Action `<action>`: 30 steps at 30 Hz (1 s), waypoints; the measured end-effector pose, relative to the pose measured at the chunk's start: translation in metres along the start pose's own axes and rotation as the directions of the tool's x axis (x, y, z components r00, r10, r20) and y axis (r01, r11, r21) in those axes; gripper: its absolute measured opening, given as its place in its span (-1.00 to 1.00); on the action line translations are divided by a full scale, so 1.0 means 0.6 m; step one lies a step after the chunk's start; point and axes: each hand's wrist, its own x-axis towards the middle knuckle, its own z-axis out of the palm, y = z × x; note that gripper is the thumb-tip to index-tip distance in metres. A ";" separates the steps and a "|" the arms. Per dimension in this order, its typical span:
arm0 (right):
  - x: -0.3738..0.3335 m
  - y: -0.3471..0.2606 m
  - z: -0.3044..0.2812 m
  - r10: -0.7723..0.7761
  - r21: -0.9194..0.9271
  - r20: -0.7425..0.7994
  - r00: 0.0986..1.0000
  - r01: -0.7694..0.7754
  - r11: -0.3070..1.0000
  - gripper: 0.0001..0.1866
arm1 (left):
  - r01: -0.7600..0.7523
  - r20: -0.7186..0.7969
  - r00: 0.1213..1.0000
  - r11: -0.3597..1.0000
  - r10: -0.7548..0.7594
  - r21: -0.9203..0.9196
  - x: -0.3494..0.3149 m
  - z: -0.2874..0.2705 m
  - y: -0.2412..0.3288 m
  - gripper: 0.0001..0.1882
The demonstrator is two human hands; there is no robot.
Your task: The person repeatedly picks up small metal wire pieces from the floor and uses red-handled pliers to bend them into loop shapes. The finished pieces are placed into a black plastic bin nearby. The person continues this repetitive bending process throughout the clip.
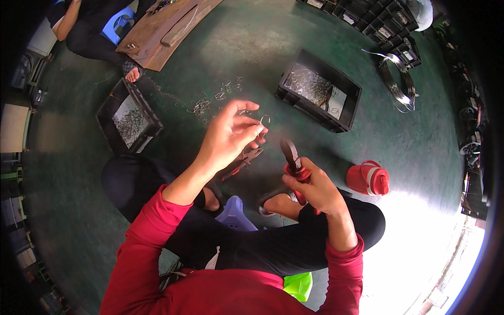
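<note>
Between thumb and fingertips, my left hand (229,135) pinches a small bent wire hook (265,119), its curved end standing up above the fingers. My right hand (321,190) is wrapped round the red handles of a pair of pliers (290,153), whose dark jaws point up and away from me, a short gap to the right of the hook. Below my left hand a second pair of pliers (242,163) with red handles lies low near my feet. Loose wire hooks (201,107) are scattered on the green floor beyond my left hand.
Black crates with wire pieces stand at the left (153,116) and right (350,109). A red jug (367,178) sits by my right knee. Farther off are a wire coil (397,83), stacked black crates (380,23), a wooden board (163,32) and another person's foot (132,74).
</note>
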 end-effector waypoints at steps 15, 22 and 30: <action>-0.035 0.031 -0.005 -0.088 -0.746 -0.083 0.993 -0.003 0.666 -0.55 | -0.049 0.063 0.998 0.935 0.029 0.351 0.220 0.074 -0.070 -0.85; -0.032 0.045 -0.028 -0.059 -0.735 -0.211 0.976 -0.118 0.668 -0.74 | -0.297 0.154 0.951 0.661 0.266 0.689 0.409 0.075 -0.136 -0.63; -0.016 0.039 -0.041 -0.007 -0.750 -0.139 0.990 -0.101 0.654 -0.72 | 0.369 -0.356 0.929 0.351 -0.104 0.861 0.322 -0.234 -0.402 -0.84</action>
